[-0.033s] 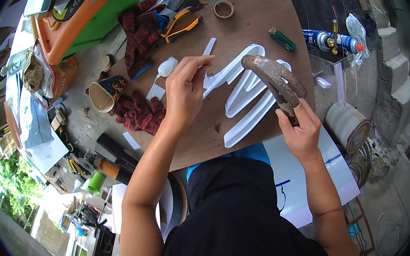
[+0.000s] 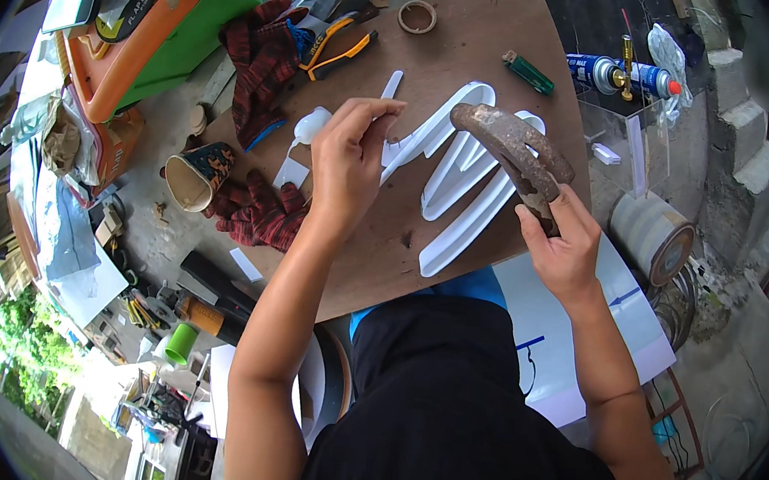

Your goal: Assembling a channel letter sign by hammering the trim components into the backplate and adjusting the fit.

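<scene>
A rusty, curved iron piece (image 2: 514, 146) is in my right hand (image 2: 567, 244), its lower end pinched between thumb and fingers. It lies over a white letter-like form of bent strips (image 2: 453, 177) on the brown board (image 2: 354, 265) and hides part of it. My left hand (image 2: 348, 158) hovers by the form's left side, fingers curled together with the thumb. Whether something small is between those fingertips, I cannot make out. Just beyond them a short white strip (image 2: 393, 85) lies on the board, and a small white bottle (image 2: 313, 125) is left of this hand.
Yellow-black pliers (image 2: 340, 51), red-black work gloves (image 2: 267, 62), a paper cup (image 2: 194, 177), a tape roll (image 2: 417, 17) and a green lighter-like object (image 2: 527, 72) surround the form. Spray cans (image 2: 595, 73) stand at far right beside clear panels. An orange-green container (image 2: 159, 33) is at left.
</scene>
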{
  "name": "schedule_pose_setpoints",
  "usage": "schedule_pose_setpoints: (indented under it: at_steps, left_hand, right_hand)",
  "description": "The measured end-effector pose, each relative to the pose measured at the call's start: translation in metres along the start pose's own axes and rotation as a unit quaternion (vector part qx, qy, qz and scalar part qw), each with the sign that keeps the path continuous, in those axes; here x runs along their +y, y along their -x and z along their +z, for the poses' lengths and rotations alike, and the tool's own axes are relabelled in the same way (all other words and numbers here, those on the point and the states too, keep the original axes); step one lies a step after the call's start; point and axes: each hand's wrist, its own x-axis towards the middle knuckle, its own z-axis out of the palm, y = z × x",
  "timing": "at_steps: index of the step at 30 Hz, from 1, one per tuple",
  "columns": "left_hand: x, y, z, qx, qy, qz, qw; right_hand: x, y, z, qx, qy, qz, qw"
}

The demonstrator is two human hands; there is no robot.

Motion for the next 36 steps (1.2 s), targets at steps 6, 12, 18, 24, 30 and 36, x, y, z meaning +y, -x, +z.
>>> schedule_pose_setpoints:
  at_steps: [6,12,18,24,30,36]
  left_hand:
    - [-0.032,-0.025,0.012,-0.052,-0.045,0.065,0.995]
    - [-0.039,-0.02,0.014,-0.039,-0.067,0.068,0.995]
    - [-0.037,-0.015,0.011,-0.047,-0.09,0.058,0.993]
    - [-0.039,-0.012,0.012,-0.031,-0.087,0.071,0.993]
    - [-0.043,-0.009,0.013,-0.01,-0.087,0.084,0.993]
    - [-0.046,-0.009,0.014,-0.002,-0.084,0.093,0.992]
  right_hand:
    - [0.006,0.007,0.001,0.004,-0.001,0.015,1.0]
    - [0.007,0.003,0.004,0.003,-0.008,0.022,1.0]
    - [0.007,0.001,0.01,0.001,-0.023,0.014,1.0]
    - [0.006,-0.006,0.019,-0.006,-0.005,-0.021,1.0]
    - [0.003,-0.02,0.037,-0.02,-0.003,-0.038,0.999]
    - [0.001,-0.026,0.047,-0.032,0.028,-0.055,0.998]
